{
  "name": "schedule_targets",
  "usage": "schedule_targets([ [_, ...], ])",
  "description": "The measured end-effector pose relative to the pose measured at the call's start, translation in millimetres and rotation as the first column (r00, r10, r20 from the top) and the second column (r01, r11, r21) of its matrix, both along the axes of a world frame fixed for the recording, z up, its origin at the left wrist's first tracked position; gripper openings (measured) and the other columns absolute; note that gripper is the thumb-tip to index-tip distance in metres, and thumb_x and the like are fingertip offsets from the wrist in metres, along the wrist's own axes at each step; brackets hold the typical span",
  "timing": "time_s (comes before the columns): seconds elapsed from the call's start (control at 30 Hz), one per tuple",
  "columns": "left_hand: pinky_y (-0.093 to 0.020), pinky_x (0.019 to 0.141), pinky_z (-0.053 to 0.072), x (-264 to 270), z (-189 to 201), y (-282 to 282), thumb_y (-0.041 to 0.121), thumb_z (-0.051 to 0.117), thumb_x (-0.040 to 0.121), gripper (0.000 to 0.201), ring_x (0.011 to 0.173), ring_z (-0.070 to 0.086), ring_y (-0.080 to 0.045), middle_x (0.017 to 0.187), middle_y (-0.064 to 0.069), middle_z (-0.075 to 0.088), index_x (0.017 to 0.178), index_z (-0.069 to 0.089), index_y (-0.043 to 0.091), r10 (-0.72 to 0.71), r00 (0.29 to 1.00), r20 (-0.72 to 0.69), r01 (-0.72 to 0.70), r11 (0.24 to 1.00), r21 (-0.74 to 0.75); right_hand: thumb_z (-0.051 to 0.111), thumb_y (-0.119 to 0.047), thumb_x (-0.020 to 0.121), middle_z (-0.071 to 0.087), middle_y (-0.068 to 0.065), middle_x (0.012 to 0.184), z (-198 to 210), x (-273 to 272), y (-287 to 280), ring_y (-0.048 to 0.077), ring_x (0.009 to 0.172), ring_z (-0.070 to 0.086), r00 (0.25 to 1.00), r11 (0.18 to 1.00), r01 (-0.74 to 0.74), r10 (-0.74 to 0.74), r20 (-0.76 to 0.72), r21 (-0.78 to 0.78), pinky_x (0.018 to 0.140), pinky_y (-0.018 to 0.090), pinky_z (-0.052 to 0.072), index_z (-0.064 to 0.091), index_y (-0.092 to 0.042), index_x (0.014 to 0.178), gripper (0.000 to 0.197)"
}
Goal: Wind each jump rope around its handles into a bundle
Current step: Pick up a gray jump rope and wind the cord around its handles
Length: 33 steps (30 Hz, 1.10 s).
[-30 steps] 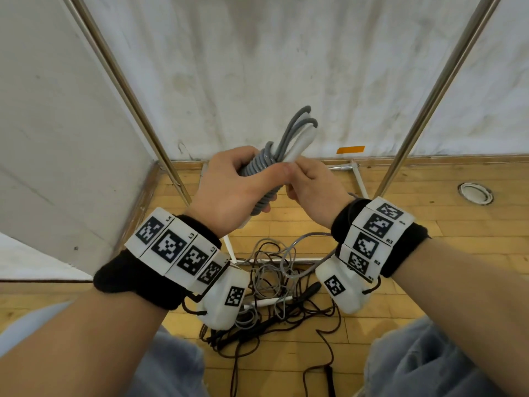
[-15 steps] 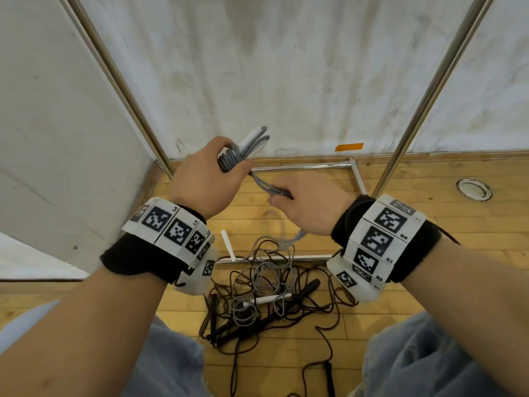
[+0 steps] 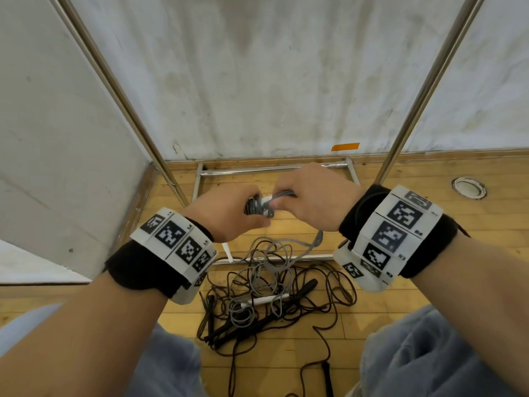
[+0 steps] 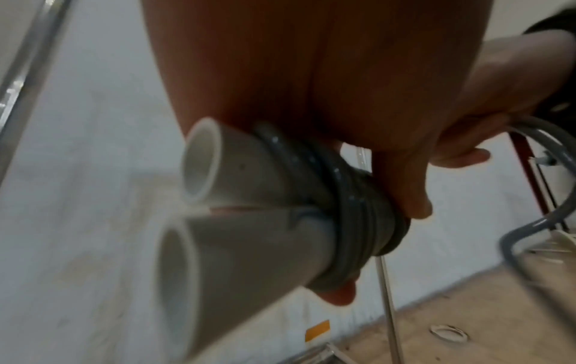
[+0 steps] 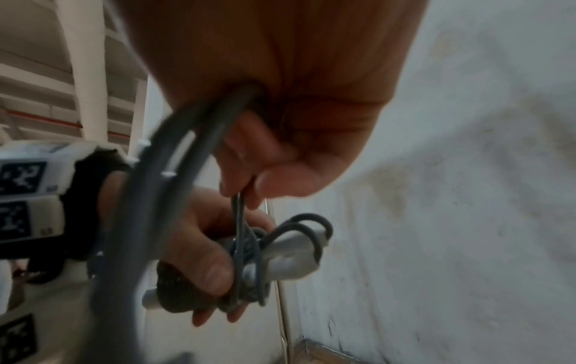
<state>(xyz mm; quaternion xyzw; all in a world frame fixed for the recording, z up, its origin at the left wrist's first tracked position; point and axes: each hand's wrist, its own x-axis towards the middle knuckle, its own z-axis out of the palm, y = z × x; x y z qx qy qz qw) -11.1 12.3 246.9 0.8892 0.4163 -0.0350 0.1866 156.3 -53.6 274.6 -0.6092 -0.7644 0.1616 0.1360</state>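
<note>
The grey jump rope (image 3: pixel 259 207) is held up in front of the person, between the two hands, its two white handles (image 4: pixel 237 221) lying side by side with their open ends pointing away from the left palm. Several turns of grey cord (image 4: pixel 352 221) sit tight around the handles, close against the fingers that hold them. The left hand (image 3: pixel 226 216) has its fingers and thumb curled round this wound part, so the bundle is firmly in its grasp. Just to the right of that grip, the right hand (image 3: pixel 312 200) pinches the free length of the same cord between thumb and fingertips (image 5: pixel 243 177); from the pinch the cord runs taut to the bundle, and beyond the hand it bends away in a loose loop (image 5: pixel 162 197) past the wrist. Below the hands, the trailing grey cord drops to a tangle of ropes (image 3: pixel 274 287) on the wooden floor (image 3: pixel 400 224), where grey and black cords cross over one another with a white handle (image 3: pixel 266 300) and black handles (image 3: pixel 303 289) lying among them. Beyond the grip stand the bars of a metal frame (image 3: pixel 274 169) on the floor against a white wall (image 3: pixel 257 81), which carries a small orange tape strip (image 3: pixel 345 146). A round floor fitting (image 3: pixel 469 188) lies off to the right.
</note>
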Motion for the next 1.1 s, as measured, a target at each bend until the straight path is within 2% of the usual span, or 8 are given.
schedule_targets([
  [0.1,-0.034,0.073,0.05,7,-4,-10,0.055,0.06,0.083,0.034,0.082,0.059,-0.015,0.089,0.01,0.062,0.11,0.054,0.035,-0.111,0.994,0.016,0.111,0.994,-0.011,0.046,-0.03,0.096,0.057,-0.003,0.069,-1,2,3,0.008,0.063,0.048,1.0,0.999,0.01,-0.009,-0.018,0.051,0.054,0.015,0.031,0.067,-0.012,0.086,0.029],
  [0.23,-0.027,0.053,0.038,9,0,-21,0.068,0.056,0.077,0.032,0.061,0.053,-0.007,0.066,0.012,0.054,0.073,0.044,0.038,-0.158,0.977,0.147,0.146,0.985,0.09,0.055,-0.033,0.092,0.049,-0.009,0.058,3,10,8,-0.004,0.056,0.048,0.973,0.987,0.125,-0.102,-0.206,0.1,0.053,0.01,0.034,0.065,-0.014,0.076,0.027],
  [0.37,-0.027,0.048,0.03,12,2,-26,0.075,0.05,0.07,0.042,0.049,0.047,-0.007,0.051,0.007,0.048,0.06,0.045,0.034,-0.133,0.956,0.261,0.104,0.987,0.125,0.059,-0.036,0.088,0.059,0.002,0.066,3,14,12,0.009,0.057,0.048,0.94,0.984,0.172,-0.152,-0.304,0.038,0.051,0.017,0.035,0.07,-0.013,0.077,0.028],
  [0.6,-0.026,0.049,0.038,0,23,-22,0.056,0.062,0.073,0.028,0.05,0.049,-0.008,0.056,0.006,0.053,0.072,0.062,0.028,-0.07,0.927,0.368,0.087,0.996,-0.03,0.067,-0.035,0.082,0.037,-0.008,0.041,17,34,15,0.013,0.037,0.036,0.807,0.98,0.081,-0.171,-0.565,-0.182,0.041,0.019,0.036,0.073,-0.014,0.078,0.021],
  [0.7,-0.026,0.043,0.047,-4,35,-23,0.031,0.071,0.08,0.011,0.049,0.058,-0.008,0.061,0.003,0.065,0.072,0.069,0.025,0.099,0.787,0.608,0.151,0.926,-0.347,0.068,-0.033,0.075,0.033,-0.005,0.045,20,37,16,0.012,0.038,0.028,0.632,0.967,-0.041,-0.17,-0.756,-0.252,0.039,0.021,0.034,0.074,-0.015,0.077,0.019],
  [0.83,-0.027,0.044,0.05,-3,42,-27,0.03,0.066,0.073,0.011,0.049,0.06,-0.018,0.062,-0.003,0.065,0.07,0.071,0.021,0.269,0.566,0.779,0.292,0.819,-0.495,0.055,-0.014,0.09,0.035,-0.001,0.048,15,24,19,0.009,0.035,0.026,0.465,0.975,-0.036,-0.176,-0.868,-0.217,0.037,0.017,0.028,0.068,0.0,0.094,0.02],
  [0.93,-0.024,0.043,0.047,1,43,-24,0.027,0.058,0.08,0.021,0.044,0.057,-0.02,0.058,-0.009,0.06,0.076,0.062,0.006,0.407,0.44,0.801,0.233,0.809,-0.54,0.052,-0.023,0.095,0.032,-0.006,0.045,10,10,19,0.009,0.037,0.026,0.409,0.98,0.053,-0.198,-0.891,-0.194,0.038,0.018,0.023,0.065,-0.014,0.068,0.032],
  [1.1,-0.023,0.042,0.046,3,40,-15,0.036,0.057,0.085,0.028,0.047,0.058,-0.019,0.061,-0.008,0.061,0.074,0.064,0.012,0.522,0.287,0.803,0.039,0.831,-0.555,0.04,-0.04,0.098,0.037,-0.012,0.047,0,-7,12,0.006,0.041,0.032,0.721,0.978,0.204,-0.18,-0.669,-0.044,0.044,0.019,0.029,0.062,-0.019,0.072,0.041],
])
